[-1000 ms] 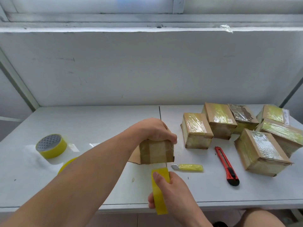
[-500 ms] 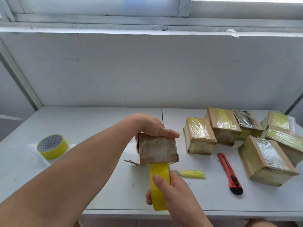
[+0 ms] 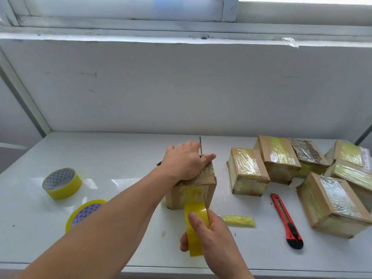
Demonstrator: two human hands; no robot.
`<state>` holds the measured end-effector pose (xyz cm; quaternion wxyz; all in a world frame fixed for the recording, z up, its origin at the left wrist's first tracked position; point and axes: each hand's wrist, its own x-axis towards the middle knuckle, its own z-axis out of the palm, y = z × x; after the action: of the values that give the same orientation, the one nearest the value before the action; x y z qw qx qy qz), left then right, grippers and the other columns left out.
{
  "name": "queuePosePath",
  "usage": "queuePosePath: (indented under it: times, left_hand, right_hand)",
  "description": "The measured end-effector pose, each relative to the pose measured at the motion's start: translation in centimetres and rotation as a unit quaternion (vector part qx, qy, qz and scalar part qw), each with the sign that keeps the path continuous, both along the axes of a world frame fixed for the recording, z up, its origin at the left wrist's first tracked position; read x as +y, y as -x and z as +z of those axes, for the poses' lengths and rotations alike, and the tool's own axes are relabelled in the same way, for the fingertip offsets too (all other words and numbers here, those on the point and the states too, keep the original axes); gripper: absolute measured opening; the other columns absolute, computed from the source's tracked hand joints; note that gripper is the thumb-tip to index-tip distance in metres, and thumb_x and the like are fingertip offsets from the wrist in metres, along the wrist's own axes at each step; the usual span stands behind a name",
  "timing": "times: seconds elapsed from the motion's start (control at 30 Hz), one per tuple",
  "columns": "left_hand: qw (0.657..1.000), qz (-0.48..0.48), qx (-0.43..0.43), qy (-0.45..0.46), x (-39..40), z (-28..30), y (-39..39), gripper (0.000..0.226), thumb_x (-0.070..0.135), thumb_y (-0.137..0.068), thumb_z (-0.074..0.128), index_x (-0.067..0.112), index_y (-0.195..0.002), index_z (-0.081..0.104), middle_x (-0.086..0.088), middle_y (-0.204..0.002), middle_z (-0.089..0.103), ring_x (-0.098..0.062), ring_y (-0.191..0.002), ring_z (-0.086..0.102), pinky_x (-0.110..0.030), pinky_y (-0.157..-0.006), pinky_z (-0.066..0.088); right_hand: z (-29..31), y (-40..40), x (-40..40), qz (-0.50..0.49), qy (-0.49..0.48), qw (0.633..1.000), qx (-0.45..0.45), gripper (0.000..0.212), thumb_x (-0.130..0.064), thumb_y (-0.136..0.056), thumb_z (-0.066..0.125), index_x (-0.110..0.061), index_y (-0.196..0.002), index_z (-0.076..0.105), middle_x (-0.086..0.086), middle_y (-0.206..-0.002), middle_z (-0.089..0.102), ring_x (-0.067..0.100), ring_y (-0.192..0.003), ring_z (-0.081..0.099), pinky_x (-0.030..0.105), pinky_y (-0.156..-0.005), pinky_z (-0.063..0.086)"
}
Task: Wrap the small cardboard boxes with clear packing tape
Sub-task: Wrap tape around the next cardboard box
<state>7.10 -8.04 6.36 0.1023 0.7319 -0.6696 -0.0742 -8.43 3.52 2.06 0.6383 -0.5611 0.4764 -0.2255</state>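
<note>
One spare roll (image 3: 84,214) half hidden behind forearm, maybe tape.

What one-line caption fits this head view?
Left hand steadies a cardboard box while right hand pulls a tape roll.

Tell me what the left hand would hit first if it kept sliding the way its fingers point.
Probably nothing soon: the left hand, flat on the small brown cardboard box, points up-right. Past the box's edge lies bare white table, then likely the white wall, though depth is unclear.
</note>
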Motion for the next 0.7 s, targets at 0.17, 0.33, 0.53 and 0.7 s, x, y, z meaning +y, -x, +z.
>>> queuePosePath:
  times: [0.17,0.33,0.53,0.7]
  left_hand:
    - [0.922,-0.106,-0.095,0.36,1.2,-1.6,-0.5,0.037,0.044,-0.092,0.065,0.013,-0.072,0.059,-0.004,-0.073,0.057,-0.028,-0.067,0.056,-0.034,-0.063,0.044]
    - [0.986,-0.038,-0.087,0.137,4.6,-2.1,0.7,0.089,0.085,-0.084,0.009,0.024,-0.124,0.061,0.008,-0.137,0.055,-0.016,-0.131,0.047,-0.051,-0.11,0.035]
    - [0.996,0.01,-0.086,-0.002,3.2,-0.3,1.8,0.107,0.095,-0.071,0.031,0.017,-0.142,0.042,0.003,-0.152,0.034,-0.021,-0.143,0.026,-0.048,-0.099,0.047]
    - [0.988,0.04,-0.146,0.042,1.7,-1.5,2.1,0.094,0.086,-0.077,0.046,0.013,-0.137,0.045,-0.003,-0.138,0.046,-0.026,-0.13,0.041,-0.045,-0.084,0.053]
  right_hand:
    - [-0.4,-0.2,-0.4,0.016,-0.01,1.0,0.005,0.024,-0.044,-0.103,0.049,-0.023,-0.113,0.05,0.005,-0.084,0.078,0.006,-0.069,0.07,0.013,-0.061,0.048]
    - [-0.7,0.0,-1.3,0.02,0.028,0.999,-0.003,0.015,-0.036,-0.104,0.051,-0.031,-0.118,0.052,-0.004,-0.089,0.078,0.004,-0.085,0.071,0.015,-0.072,0.045]
    - [-0.5,-1.1,-1.9,0.021,0.045,0.999,-0.005,0.022,-0.047,-0.102,0.049,-0.032,-0.117,0.054,-0.005,-0.088,0.078,-0.002,-0.08,0.07,0.006,-0.064,0.043]
    - [-0.9,-1.2,-1.7,0.003,0.037,0.999,0.02,0.022,-0.049,-0.103,0.046,-0.03,-0.111,0.053,-0.001,-0.082,0.078,-0.001,-0.07,0.068,0.02,-0.069,0.046]
